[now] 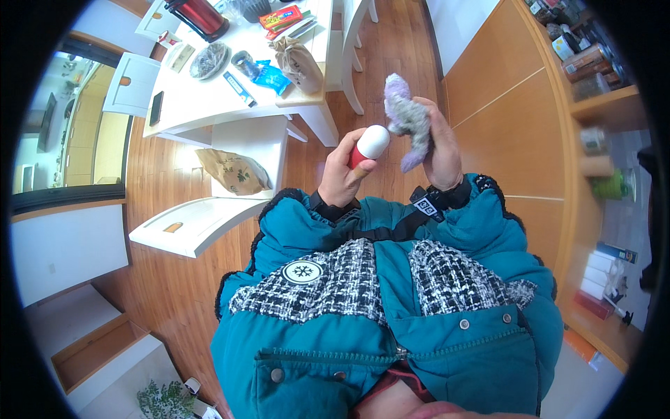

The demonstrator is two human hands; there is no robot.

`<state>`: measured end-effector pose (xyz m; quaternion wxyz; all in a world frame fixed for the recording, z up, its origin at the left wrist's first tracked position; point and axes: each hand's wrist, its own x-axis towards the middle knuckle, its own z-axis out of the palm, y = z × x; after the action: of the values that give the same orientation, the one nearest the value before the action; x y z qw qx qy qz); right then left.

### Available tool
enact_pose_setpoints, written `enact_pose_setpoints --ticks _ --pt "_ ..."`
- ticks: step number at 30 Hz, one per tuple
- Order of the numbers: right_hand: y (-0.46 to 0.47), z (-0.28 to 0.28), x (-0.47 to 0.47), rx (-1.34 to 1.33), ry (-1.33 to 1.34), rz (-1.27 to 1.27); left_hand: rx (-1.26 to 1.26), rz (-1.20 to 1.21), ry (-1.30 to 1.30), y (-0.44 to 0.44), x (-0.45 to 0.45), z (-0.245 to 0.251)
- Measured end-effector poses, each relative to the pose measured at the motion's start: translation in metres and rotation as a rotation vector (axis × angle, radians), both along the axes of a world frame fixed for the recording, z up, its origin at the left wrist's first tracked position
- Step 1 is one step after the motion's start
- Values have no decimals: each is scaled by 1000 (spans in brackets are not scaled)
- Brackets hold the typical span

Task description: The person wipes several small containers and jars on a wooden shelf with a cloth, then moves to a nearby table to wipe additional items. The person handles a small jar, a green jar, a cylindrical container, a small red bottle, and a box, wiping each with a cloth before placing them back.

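Note:
My left hand [340,170] is wrapped around a small red container with a rounded white top [373,142]. Its thumb lies along the lower side, and the fingers cover most of the red part. In my right hand [444,144] is a fuzzy grey-and-lavender textile item [411,118], bunched and twisted; whether it is a cloth or a sock, I cannot tell. One fold of it comes close to the white top. Both hands are raised in front of my teal padded jacket [398,324], over the wooden floor.
Ahead on the left, a white table [204,107] bears a red vacuum flask [201,18], a drawstring cloth bag [299,65], a phone [156,108] and several packets. A brown paper bag [234,170] rests on a white chair [180,225]. Wooden cabinets [502,120] stand at my right.

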<state>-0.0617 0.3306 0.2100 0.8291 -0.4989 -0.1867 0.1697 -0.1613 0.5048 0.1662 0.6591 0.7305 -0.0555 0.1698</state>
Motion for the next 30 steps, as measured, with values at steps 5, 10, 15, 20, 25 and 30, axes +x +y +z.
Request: enact_pose_setpoints --ticks 5,10,15,20,25,30 --pt "11 12 -9 -346 -1032 40 -336 -40 233 -13 -7 5" --pt "10 13 -3 -397 -1247 -118 -464 69 407 -29 -5 20" --pt "8 6 5 -623 -1268 -193 -321 -8 362 -30 7 23" --pt "18 -8 0 -760 -1007 -217 244 109 219 -18 12 17" --pt "20 -18 -3 -870 -603 -74 822 269 78 -16 15 17" --pt "16 -16 1 -744 -634 -183 709 259 103 -15 21 19"
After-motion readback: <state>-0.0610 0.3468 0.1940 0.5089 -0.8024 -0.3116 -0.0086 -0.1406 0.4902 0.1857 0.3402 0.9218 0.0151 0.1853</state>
